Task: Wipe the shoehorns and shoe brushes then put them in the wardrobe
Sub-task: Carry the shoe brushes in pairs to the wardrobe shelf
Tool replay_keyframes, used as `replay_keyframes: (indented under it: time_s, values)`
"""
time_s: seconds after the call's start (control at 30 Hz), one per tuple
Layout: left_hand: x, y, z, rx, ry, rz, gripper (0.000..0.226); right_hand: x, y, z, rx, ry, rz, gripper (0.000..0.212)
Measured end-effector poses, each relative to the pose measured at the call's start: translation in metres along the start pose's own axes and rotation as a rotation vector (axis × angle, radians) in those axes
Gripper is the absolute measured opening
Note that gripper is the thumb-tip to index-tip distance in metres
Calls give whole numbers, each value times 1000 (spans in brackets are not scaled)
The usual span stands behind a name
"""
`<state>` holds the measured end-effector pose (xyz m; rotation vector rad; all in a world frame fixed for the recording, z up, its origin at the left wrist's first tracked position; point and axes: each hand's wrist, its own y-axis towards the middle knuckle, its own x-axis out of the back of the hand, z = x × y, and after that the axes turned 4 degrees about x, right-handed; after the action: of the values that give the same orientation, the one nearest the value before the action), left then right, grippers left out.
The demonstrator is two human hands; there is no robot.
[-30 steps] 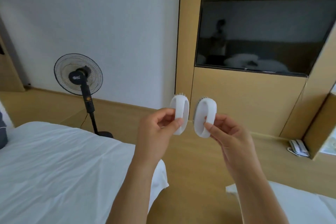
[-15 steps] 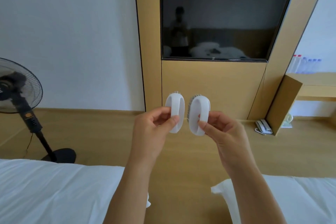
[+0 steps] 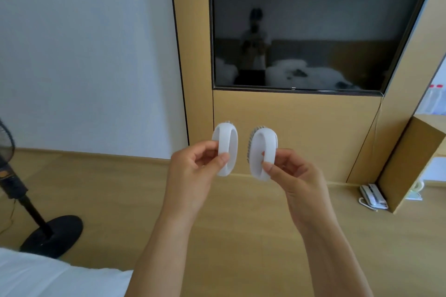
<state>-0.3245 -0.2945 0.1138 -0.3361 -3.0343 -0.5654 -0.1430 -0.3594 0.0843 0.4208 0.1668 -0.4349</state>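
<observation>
Two white oval shoe brushes are held up side by side at chest height in front of the wooden wall panel. My left hand pinches the left shoe brush by its loop handle between thumb and fingers. My right hand pinches the right shoe brush the same way; grey bristles show along its far left edge. A small gap separates the two brushes. No shoehorn, cloth or wardrobe is in sight.
A dark TV is set in the wooden wall panel ahead. A black standing fan stands at the left on the wooden floor. A white bed corner lies bottom left. A white telephone sits by a wooden desk side at the right.
The view has swung right and closer to the wall, so the fan slid toward the left edge and the TV is centred. Both hands keep holding the brushes, now slightly farther apart.
</observation>
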Motion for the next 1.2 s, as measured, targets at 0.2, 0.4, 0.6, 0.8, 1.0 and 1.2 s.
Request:
replay_keyframes:
  time_s: [0.2,0.4,0.6,0.8,1.0,1.2]
  values:
    - [-20,72,23,9,-7,-78,17,5,87,-31,-21,1,52,17]
    - [-18,146,63,34,24,-118,14,-18,167,-78,-41,15,106,18]
    - [4,246,109,19,14,-166,12,-61,264,-124,-19,0,166,18]
    - [40,375,134,25,28,-189,14,-119,378,-164,-2,-23,176,18]
    - [76,462,164,33,74,-210,14,-177,461,-207,-6,16,210,18]
    - [121,531,203,44,115,-296,13,-242,533,-264,-54,104,304,18]
